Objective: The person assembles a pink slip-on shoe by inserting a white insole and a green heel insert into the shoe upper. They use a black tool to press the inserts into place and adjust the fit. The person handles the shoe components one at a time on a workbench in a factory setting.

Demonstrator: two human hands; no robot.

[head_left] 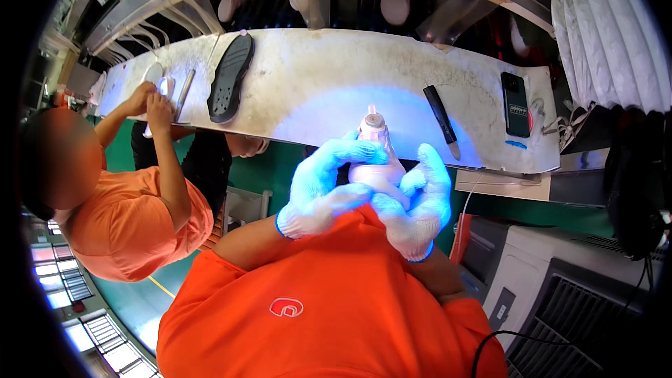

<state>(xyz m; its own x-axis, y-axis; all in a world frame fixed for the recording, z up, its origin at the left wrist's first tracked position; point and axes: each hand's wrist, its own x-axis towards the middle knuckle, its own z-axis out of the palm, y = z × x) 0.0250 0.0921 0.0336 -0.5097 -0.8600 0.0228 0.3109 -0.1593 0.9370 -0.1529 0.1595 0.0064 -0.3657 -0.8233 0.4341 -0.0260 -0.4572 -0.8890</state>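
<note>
Both gloved hands, left hand (323, 189) and right hand (418, 199), gripped a pale shoe form (376, 157) just before the counter (315, 91).

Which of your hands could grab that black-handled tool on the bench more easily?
Probably the right hand. The black-handled tool lies on the bench just above it, to the right of the pale shoe form both gloved hands hold; the left hand sits farther off.

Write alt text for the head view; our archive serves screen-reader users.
Two white-gloved hands, left hand and right hand, grip a pale shoe last over a worn white workbench. A black sole, knife and phone lie there; a co-worker in orange works alongside.
</note>
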